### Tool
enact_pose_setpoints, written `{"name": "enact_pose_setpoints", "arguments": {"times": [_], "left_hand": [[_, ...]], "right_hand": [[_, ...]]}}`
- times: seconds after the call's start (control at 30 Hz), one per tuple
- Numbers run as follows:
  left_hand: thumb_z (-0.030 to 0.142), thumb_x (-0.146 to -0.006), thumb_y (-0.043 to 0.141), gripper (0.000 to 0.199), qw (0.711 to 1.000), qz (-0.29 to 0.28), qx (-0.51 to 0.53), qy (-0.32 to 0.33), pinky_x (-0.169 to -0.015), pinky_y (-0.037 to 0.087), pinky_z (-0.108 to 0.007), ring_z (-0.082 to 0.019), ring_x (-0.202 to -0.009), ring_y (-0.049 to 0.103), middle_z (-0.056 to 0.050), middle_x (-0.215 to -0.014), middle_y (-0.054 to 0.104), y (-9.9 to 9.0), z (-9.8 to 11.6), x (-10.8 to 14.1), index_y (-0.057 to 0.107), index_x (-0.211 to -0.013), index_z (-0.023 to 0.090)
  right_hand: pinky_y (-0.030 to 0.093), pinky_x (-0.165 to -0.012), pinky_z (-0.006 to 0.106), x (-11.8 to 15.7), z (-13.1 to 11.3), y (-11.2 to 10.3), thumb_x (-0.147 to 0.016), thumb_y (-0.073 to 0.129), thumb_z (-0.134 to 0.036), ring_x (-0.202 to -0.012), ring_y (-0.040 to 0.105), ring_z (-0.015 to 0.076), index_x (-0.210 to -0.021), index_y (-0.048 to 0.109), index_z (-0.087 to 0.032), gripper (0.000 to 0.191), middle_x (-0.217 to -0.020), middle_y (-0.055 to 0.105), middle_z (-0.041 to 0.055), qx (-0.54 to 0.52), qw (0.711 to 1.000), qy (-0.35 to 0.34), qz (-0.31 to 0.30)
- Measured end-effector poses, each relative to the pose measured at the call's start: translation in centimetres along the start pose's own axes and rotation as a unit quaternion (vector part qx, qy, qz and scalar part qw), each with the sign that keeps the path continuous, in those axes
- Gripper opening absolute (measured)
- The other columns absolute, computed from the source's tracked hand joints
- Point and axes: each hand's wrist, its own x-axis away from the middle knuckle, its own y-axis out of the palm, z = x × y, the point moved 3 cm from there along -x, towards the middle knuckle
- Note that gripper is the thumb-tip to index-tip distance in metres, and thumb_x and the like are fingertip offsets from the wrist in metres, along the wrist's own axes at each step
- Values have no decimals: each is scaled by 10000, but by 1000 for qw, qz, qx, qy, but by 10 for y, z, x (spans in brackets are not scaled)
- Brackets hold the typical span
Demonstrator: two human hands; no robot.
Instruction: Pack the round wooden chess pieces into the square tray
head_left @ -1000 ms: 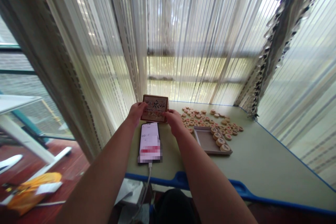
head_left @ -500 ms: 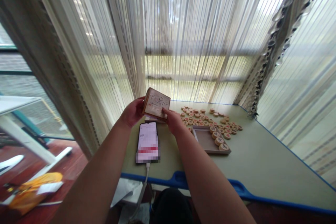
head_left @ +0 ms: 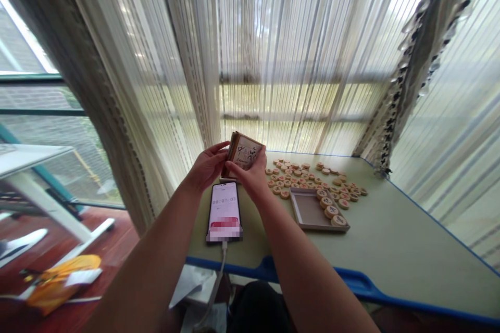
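Both of my hands hold a small square box (head_left: 247,152) with dark Chinese characters on its pale face, tilted up above the far part of the table. My left hand (head_left: 209,166) grips its left edge. Across the front and right side of the box lies my right hand (head_left: 254,174), its thumb on the lower left of the face. Part of a flat pale item shows beneath the box, mostly hidden. Right of my hands, many round wooden Chinese chess pieces (head_left: 308,184) lie scattered. A shallow open tray (head_left: 308,210) holds several pieces in a row along its right side.
A phone (head_left: 223,213) with a timer on its screen lies near my left forearm, a white cable (head_left: 222,260) running off the table's blue front edge (head_left: 351,278). Sheer curtains (head_left: 289,62) hang behind the table. An orange bag (head_left: 58,281) is on the floor at left.
The box has turned, so its left side edge shows more. My right hand has shifted from its lower right corner to wrap its front and right side. The view has swung slightly left.
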Motion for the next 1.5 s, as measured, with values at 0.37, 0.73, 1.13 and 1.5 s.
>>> {"name": "enact_pose_setpoints", "arguments": {"times": [0.37, 0.73, 1.13, 1.5], "left_hand": [[127, -669, 599, 293, 996, 93, -10, 2, -741, 513, -340, -180, -795, 622, -72, -855, 664, -5, -4, -3, 616, -962, 118], [73, -671, 574, 189, 974, 221, -12, -55, -657, 516, -300, -156, -659, 619, -63, -703, 654, -38, -37, -20, 620, -852, 94], [375, -581, 661, 256, 859, 262, -424, 119, -735, 420, -283, -244, -891, 571, -86, -768, 660, -28, -22, -2, 657, -739, 173], [405, -632, 633, 351, 903, 192, -357, 142, -609, 466, -246, -137, -643, 592, -55, -810, 667, 9, 1, 13, 654, -892, 169]], "right_hand": [[285, -964, 405, 0, -3, -11, -606, 588, -509, -1192, 316, 280, -1365, 84, -170, 972, -1298, 307, 153, 16, 1000, 3, 25], [248, -979, 407, -1, 1, -14, -607, 569, -563, -1212, 291, 288, -1365, 96, -141, 988, -1311, 306, 170, 59, 997, 19, 38], [242, -958, 470, 4, -1, -17, -510, 608, -623, -1245, 216, 353, -1366, 103, -157, 1098, -1364, 194, 217, 130, 991, 33, 20], [187, -960, 519, 5, 7, -14, -420, 655, -619, -1255, 140, 389, -1364, 54, -189, 1199, -1404, 78, 198, 172, 985, 6, 34]]}}
